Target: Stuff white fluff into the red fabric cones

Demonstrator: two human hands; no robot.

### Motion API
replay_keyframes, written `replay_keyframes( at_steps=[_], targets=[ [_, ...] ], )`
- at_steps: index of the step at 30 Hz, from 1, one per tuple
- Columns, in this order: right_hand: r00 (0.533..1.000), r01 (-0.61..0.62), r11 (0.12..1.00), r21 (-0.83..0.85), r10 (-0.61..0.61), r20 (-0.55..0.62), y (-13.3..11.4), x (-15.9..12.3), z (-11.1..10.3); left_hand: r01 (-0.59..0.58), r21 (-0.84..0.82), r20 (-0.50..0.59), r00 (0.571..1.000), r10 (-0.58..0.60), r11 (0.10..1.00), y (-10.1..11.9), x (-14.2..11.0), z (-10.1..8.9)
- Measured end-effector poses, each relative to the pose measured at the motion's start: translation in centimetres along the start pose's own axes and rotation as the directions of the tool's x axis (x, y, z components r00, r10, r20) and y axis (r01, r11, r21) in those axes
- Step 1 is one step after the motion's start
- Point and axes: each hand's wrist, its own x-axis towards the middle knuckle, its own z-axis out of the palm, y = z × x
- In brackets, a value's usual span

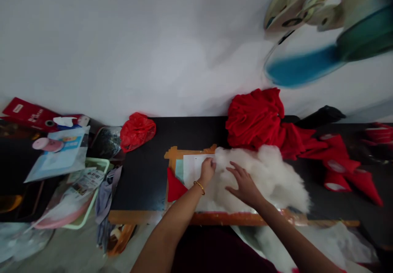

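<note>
A big heap of white stuffing [270,174] lies on the black table [144,170], over a white sheet [193,166]. My left hand [208,170], with a gold bangle at the wrist, has its fingers curled into the left edge of the stuffing. My right hand [244,183] rests on the stuffing with its fingers spread. A small red fabric piece [175,187] lies just left of my left forearm.
A pile of red cloth [260,119] sits behind the stuffing, with several red fabric cones [346,170] to the right. A red plastic bag [136,131] lies at the back left. A green tray [92,183] of papers stands beside the table. A fan [322,39] hangs at the upper right.
</note>
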Motion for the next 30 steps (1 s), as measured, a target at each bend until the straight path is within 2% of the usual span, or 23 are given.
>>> replay_keyframes(
  at_steps=[2, 4, 8, 11, 15, 17, 19, 21, 23, 24, 26, 28, 30],
  targets=[
    [0.983, 0.132, 0.984, -0.117, -0.115, 0.142, 0.2, -1.2, 0.3, -0.013, 0.051, -0.048, 0.999, 0.015, 0.999, 0.1, -0.2, -1.1],
    [0.957, 0.165, 0.967, -0.192, -0.110, 0.269, 1.4, -1.9, 1.1, -0.022, 0.090, -0.104, 0.994, 0.031, 0.996, 0.3, -0.7, -2.5],
    [0.917, -0.026, 0.960, -0.278, 0.134, 0.375, 4.7, -0.7, 2.6, -0.011, 0.139, -0.239, 0.970, 0.045, 0.990, 0.1, -2.2, -6.2],
    [0.905, -0.028, 0.966, -0.255, 0.133, 0.404, 5.5, 0.7, 2.8, 0.015, 0.161, -0.295, 0.955, 0.034, 0.987, -0.2, -3.6, -9.3],
    [0.909, -0.010, 0.976, -0.218, 0.100, 0.404, 3.7, 0.9, 1.0, 0.016, 0.162, -0.279, 0.960, 0.030, 0.987, -0.2, -4.6, -12.3],
    [0.929, 0.047, 0.986, -0.162, 0.017, 0.370, 1.8, 0.8, -0.7, 0.006, 0.156, -0.247, 0.968, 0.033, 0.988, -0.1, -4.8, -13.2],
    [0.953, 0.130, 0.988, -0.087, -0.100, 0.285, -0.7, 1.3, -2.0, -0.005, 0.149, -0.205, 0.978, 0.036, 0.989, 0.2, -4.9, -13.7],
    [0.972, 0.173, 0.984, -0.033, -0.165, 0.167, -3.5, 3.0, -1.9, -0.019, 0.142, -0.159, 0.986, 0.042, 0.990, 0.6, -5.1, -13.8],
    [0.986, 0.139, 0.990, -0.008, -0.137, 0.096, -6.4, 5.6, -0.1, -0.038, 0.133, -0.114, 0.992, 0.053, 0.990, 1.1, -5.4, -13.6],
    [0.988, 0.100, 0.995, -0.002, -0.099, 0.116, -7.6, 7.0, 1.4, -0.048, 0.128, -0.092, 0.994, 0.060, 0.991, 1.3, -5.6, -13.6],
    [0.970, -0.002, 1.000, 0.023, -0.004, 0.241, -9.3, 9.7, 4.9, -0.059, 0.115, -0.058, 0.996, 0.067, 0.992, 1.6, -6.1, -13.9],
    [0.954, -0.077, 0.996, 0.042, 0.061, 0.293, -9.9, 11.7, 7.9, -0.046, 0.098, -0.058, 0.997, 0.052, 0.994, 1.7, -6.3, -15.1],
    [0.962, -0.130, 0.990, 0.046, 0.115, 0.250, -9.2, 12.7, 9.4, -0.005, 0.066, -0.101, 0.995, 0.011, 0.998, 1.4, -6.4, -17.2]
  ],
)
